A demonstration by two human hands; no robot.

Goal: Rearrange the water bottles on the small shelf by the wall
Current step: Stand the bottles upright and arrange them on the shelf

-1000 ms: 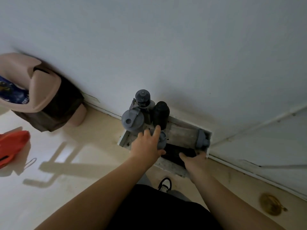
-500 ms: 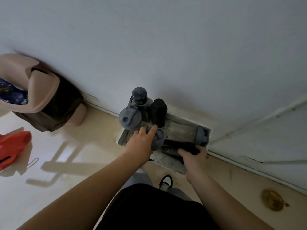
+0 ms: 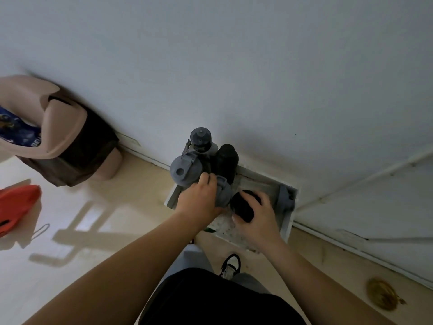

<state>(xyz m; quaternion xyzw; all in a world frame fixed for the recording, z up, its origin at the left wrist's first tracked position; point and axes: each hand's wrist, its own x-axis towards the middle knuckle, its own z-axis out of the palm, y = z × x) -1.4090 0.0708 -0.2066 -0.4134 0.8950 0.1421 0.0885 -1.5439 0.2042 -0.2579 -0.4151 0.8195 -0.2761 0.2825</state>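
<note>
Bottles crowd the far-left end of the shelf [image 3: 287,227], which sits low against the wall [image 3: 234,66]. The left hand [image 3: 199,199] is wrapped around a grey bottle [image 3: 223,193], fingers closed on its lid end. Just to its right, almost touching it, the right hand [image 3: 257,214] is clamped on a black bottle [image 3: 243,205], which looks held above the shelf's near edge. Beyond the left hand stand three more: a grey flip-lid bottle [image 3: 185,168], a dark-capped one [image 3: 201,138] behind it, and a tall black one [image 3: 226,160] beside them. Past the right hand, a grey one [image 3: 285,199] sits alone at the shelf's right end.

The job seems about midway: three bottles look settled in a cluster, two are in hand without a spot yet, and bare shelf remains between the right hand and the lone grey one. Whether that last one needs shifting cannot be judged.
</note>
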